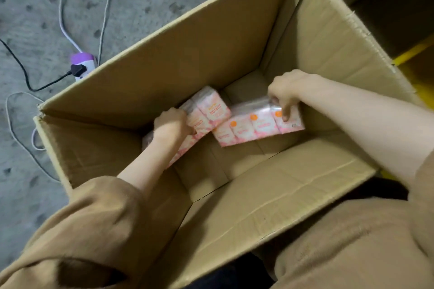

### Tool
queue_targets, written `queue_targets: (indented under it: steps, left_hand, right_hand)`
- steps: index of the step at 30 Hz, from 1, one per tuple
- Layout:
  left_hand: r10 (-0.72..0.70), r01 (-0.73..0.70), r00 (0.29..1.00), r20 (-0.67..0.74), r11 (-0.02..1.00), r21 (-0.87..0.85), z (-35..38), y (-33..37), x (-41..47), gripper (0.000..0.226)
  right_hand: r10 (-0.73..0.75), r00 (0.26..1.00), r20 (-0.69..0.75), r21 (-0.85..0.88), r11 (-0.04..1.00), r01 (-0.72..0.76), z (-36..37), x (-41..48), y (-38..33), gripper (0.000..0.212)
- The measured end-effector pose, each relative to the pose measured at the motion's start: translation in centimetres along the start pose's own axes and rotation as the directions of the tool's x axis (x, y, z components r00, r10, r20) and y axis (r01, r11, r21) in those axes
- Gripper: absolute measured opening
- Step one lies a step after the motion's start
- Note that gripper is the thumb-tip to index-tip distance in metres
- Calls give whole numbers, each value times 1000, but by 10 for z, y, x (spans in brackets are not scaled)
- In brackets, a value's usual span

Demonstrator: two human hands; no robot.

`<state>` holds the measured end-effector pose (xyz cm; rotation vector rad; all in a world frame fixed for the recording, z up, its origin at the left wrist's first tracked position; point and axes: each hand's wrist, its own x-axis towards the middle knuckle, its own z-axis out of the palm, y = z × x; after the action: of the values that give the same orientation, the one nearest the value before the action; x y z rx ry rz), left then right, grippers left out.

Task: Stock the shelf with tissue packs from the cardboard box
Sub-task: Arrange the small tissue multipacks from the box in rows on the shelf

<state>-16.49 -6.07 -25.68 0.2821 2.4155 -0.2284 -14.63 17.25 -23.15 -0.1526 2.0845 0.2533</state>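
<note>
Down in the cardboard box (211, 42), near its far wall, my left hand (172, 124) grips the left pack (211, 110). My right hand (287, 91) pinches the right pack (253, 126). They're probably soft, light and slippery, so I'd squeeze the sides.

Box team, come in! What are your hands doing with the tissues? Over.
Left hand grips the left tissue pack. Right hand pinches the right tissue pack. Both packs deep inside the cardboard box. Box top open, nothing over them.
</note>
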Motion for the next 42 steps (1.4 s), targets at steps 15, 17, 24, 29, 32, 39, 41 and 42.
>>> queue_targets:
  steps: [15, 17, 24, 29, 32, 39, 41, 42]
  left_hand:
    - [25, 33, 982, 187, 954, -298, 63, -4, 57, 113]
    - [14, 30, 986, 166, 966, -257, 70, -1, 59, 118]
    - [-5, -3, 1000, -30, 963, -271, 92, 9, 48, 117]
    - [11, -3, 1000, 28, 963, -269, 84, 3, 55, 117]
    - [34, -8, 993, 116, 977, -212, 69, -1, 56, 115]
    - [85, -52, 971, 223, 987, -150, 35, 0, 32, 89]
    - [128, -109, 958, 258, 990, -84, 18, 4, 20, 86]
    - [159, -150, 951, 264, 987, -57, 8, 6, 15, 88]
  right_hand:
    - [-201, 964, 174, 80, 979, 189, 40, 46, -47, 89]
    - [-226, 960, 166, 12, 974, 227, 49, 46, -59, 99]
    - [-246, 967, 61, -20, 969, 248, 54, 49, -70, 82]
    - [-303, 945, 119, 111, 950, 291, 31, 50, -55, 45]
    - [-299, 954, 7, 240, 927, 288, 19, 41, -42, 49]
    - [-213, 967, -142, 637, 728, 254, -8, -18, -5, 31]
    - [-207, 965, -159, 691, 675, 259, -14, -35, 3, 26]
    - [-196, 967, -165, 706, 661, 255, -17, -45, 6, 26]
